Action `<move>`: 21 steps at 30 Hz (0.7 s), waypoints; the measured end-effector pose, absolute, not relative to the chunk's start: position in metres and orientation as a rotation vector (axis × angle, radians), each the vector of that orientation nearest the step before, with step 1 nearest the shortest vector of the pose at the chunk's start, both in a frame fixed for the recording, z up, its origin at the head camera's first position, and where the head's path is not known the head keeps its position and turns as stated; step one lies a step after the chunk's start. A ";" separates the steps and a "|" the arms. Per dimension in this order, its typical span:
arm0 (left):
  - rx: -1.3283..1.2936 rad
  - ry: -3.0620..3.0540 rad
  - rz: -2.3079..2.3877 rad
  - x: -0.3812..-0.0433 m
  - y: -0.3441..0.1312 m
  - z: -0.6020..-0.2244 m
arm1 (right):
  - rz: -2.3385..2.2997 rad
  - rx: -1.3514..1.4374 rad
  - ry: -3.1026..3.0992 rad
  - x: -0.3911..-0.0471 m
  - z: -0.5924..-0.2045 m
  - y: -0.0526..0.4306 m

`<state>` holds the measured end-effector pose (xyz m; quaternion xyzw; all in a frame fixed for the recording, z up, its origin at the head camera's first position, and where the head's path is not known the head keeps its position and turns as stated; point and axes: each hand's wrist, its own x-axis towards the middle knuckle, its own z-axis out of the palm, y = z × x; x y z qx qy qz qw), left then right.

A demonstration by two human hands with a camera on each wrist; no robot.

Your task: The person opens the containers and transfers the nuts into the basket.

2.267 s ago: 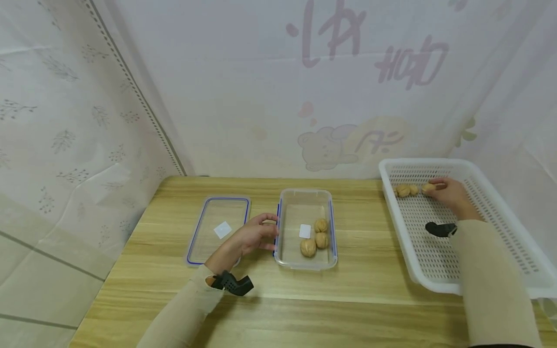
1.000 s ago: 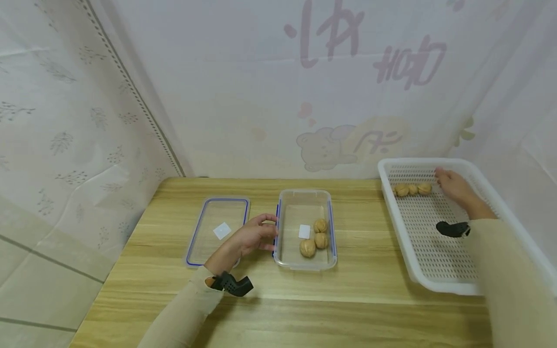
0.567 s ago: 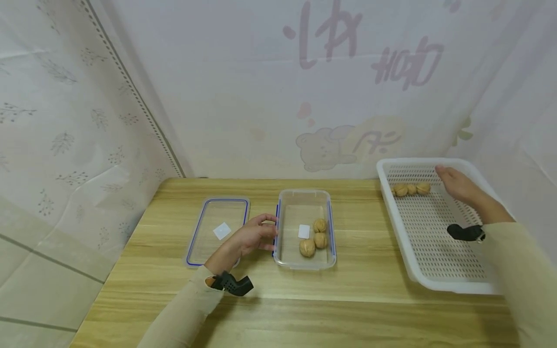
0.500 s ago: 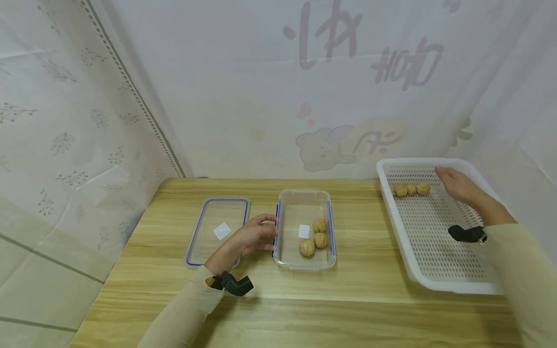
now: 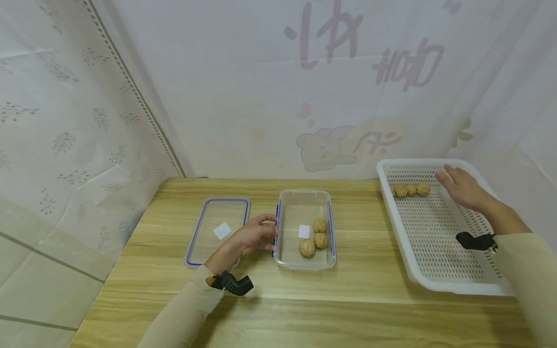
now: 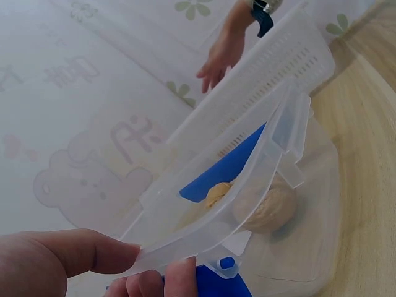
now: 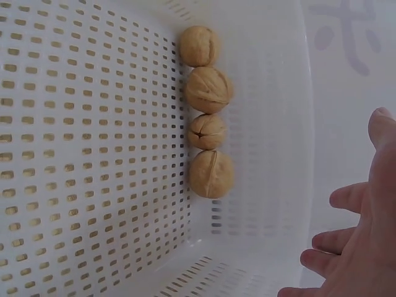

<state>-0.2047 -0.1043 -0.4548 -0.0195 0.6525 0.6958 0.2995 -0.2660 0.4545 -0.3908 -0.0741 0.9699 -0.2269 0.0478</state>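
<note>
A clear plastic food container (image 5: pixel 289 208) with blue side latches stands mid-table with three walnuts (image 5: pixel 307 247) and a white square (image 5: pixel 304 231) inside. My left hand (image 5: pixel 256 234) holds its left side, thumb and fingers at the rim (image 6: pixel 185 244). At right, a white perforated basket (image 5: pixel 402 246) has several walnuts (image 5: pixel 411 190) lined up by its far wall. My right hand (image 5: pixel 463 186) hovers over the basket's far right part, to the right of that row, fingers spread. Nothing is in it. In the right wrist view this hand (image 7: pixel 359 235) is apart from the walnuts (image 7: pixel 209 90).
A clear lid (image 5: pixel 217 217) with a blue seal and a white packet lies left of the container, partly behind my left forearm. Patterned fabric (image 5: pixel 243 96) hangs behind the wooden table (image 5: pixel 361 290) and along its sides.
My right hand has let go of a walnut at the right end of the row and drawn off to the right, fingers now spread. The left hand stays at the container.
</note>
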 end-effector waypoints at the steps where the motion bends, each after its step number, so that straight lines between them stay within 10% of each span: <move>1: -0.053 1.732 1.848 -0.205 -0.104 -0.455 | -0.690 -0.216 2.949 -0.265 -0.390 0.454; 21: -0.049 1.721 1.853 -0.205 -0.106 -0.456 | -0.717 -0.332 2.873 -0.253 -0.375 0.411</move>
